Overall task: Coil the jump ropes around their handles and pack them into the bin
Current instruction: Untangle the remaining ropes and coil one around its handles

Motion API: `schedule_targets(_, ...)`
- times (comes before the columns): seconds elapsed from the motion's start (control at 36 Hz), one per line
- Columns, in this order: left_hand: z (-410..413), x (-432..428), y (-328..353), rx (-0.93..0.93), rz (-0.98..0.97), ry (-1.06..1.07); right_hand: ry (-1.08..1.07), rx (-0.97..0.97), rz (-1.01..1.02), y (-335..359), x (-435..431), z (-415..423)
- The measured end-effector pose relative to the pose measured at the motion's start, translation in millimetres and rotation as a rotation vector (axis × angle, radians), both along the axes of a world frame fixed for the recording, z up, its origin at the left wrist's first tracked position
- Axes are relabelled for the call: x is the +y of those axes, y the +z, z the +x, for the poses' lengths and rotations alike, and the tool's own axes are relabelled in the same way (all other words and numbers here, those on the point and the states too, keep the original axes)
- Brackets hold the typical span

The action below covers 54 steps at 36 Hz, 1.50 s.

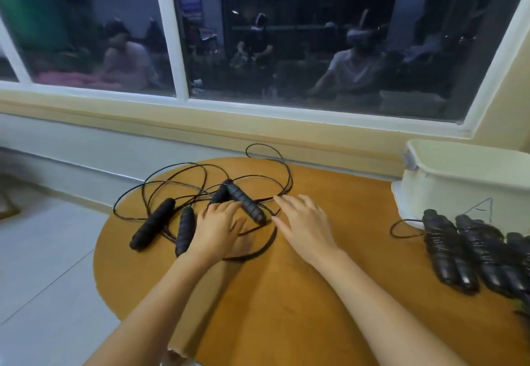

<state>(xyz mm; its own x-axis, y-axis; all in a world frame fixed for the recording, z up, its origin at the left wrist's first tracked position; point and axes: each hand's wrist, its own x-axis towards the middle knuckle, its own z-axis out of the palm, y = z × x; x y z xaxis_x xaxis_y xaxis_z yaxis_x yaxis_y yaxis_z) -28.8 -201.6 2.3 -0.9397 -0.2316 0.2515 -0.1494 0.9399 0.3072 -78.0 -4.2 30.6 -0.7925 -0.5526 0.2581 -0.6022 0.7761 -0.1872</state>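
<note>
Both grips are spread: left hand touches a ribbed handle, right hand over the cord.

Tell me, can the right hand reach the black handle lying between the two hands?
Probably yes. The right hand hovers open right beside the handle, fingertips nearly at it; only thin rope lies between, and nothing covers it.

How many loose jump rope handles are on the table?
4 handles: two left of the left hand, one beyond its fingers, one between it and the right hand. Hands may hide others.
</note>
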Motion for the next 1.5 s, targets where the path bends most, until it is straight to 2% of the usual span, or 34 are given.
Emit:
schedule_targets(0.31, -76, -51, -13, -0.14, 0.102, 0.18, 0.03, -0.219, 0.028, -40, -78, -64)
schedule_targets(0.39, -81, -53, -15, -0.106, 0.141, 0.186, 0.038, -0.248, -0.024, -50, -86, -73)
schedule_targets(0.5, -77, -51, -12, 0.061, 0.404, 0.21, -0.052, -0.412, -0.361, -50, -81, -77)
schedule_targets(0.58, -66, -37, -8, 0.103, 0.645, 0.239, -0.126, -0.445, -0.518, -49, -65, -75)
schedule_targets(0.75, -40, 28, 5, 0.007, 1.063, 0.16, -0.278, -0.452, -0.727, -41, -11, -57)
schedule_targets(0.89, -16, 94, 6, -0.07, 1.19, 0.082, -0.383, -0.493, -0.891, -43, 58, -40)
schedule_targets(1.0, -5, 138, -1, -0.117, 1.188, 0.039, -0.47, -0.47, -0.953, -44, 116, -23)
schedule_targets(1.11, -4, 176, -8, -0.163, 1.192, -0.002, -0.537, -0.415, -0.93, -42, 157, -3)
schedule_targets(1.22, -4, 204, -13, -0.183, 1.092, -0.024, -0.596, -0.318, -0.812, -45, 178, 14)
schedule_targets(1.31, -3, 215, -15, -0.208, 0.969, -0.051, -0.588, -0.276, -0.725, -47, 182, 28)
schedule_targets(1.5, -3, 214, -23, -0.249, 0.83, -0.084, -0.487, -0.306, -0.668, -67, 176, 53)
